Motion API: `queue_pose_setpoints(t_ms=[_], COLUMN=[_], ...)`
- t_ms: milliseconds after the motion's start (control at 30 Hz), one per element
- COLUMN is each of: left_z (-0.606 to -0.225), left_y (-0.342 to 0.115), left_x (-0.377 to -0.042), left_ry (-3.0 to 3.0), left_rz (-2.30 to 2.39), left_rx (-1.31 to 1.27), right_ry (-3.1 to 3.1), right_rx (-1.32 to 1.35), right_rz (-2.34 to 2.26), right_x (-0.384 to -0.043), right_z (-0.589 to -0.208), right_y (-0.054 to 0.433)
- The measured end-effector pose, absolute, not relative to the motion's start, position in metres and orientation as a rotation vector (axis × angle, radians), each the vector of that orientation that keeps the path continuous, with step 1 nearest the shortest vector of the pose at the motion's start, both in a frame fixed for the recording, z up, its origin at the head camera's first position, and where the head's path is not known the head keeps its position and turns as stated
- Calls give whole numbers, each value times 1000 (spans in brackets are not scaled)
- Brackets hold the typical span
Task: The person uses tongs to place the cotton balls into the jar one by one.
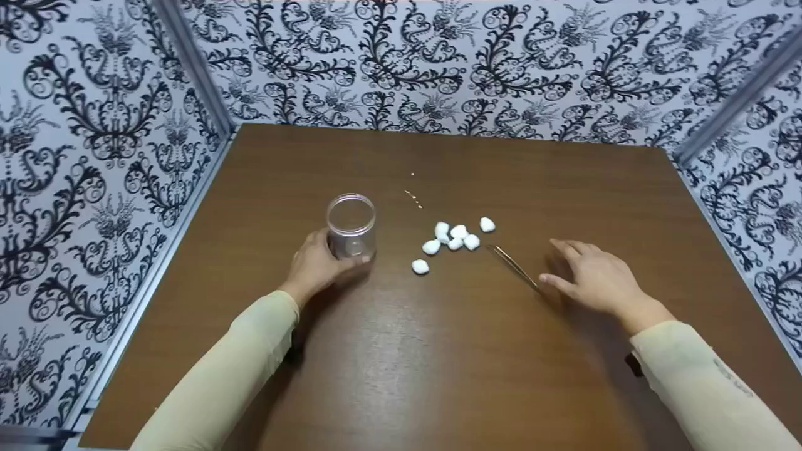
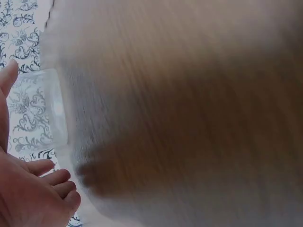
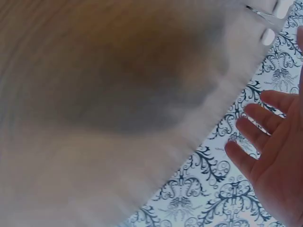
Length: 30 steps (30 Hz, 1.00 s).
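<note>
A clear jar [image 1: 351,216] stands upright on the left of the table's middle. My left hand [image 1: 318,266] is beside it, its thumb across the jar's lower front in the head view. In the left wrist view the fingers [image 2: 59,182] lie apart from the wall of the jar [image 2: 57,111]. My right hand [image 1: 598,279] hovers with fingers extended and nothing in it. Gold-coloured tweezers [image 1: 517,268] lie just left of its thumb, tips toward several white cotton balls [image 1: 459,232]. The right wrist view shows the open palm [image 3: 279,156] and a cotton ball [image 3: 268,37].
All of this lies on a brown wooden table [image 1: 401,376]. A few small pale specks [image 1: 413,199] are scattered behind the cotton balls. Patterned walls [image 1: 438,69] close off the back and both sides.
</note>
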<state>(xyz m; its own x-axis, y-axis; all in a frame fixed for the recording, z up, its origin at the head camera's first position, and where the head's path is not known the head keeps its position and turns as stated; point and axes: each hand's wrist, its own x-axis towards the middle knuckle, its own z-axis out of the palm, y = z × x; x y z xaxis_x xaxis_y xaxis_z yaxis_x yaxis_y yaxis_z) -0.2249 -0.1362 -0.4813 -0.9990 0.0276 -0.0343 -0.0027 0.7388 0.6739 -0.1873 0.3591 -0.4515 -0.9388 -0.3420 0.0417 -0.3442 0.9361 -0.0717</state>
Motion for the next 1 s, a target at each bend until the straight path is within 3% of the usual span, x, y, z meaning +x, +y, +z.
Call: queue_pose_setpoints(t_ms=[333, 1000], left_z=[-480, -479], left_y=[-132, -128], left_x=[-231, -231], left_ry=[2881, 2953], left_rz=[1167, 972], left_rx=[-54, 5], right_ry=[-2988, -3002], right_rx=[724, 798], right_rz=[22, 15], right_x=[-199, -211], right_z=[-440, -453], right_y=[340, 315])
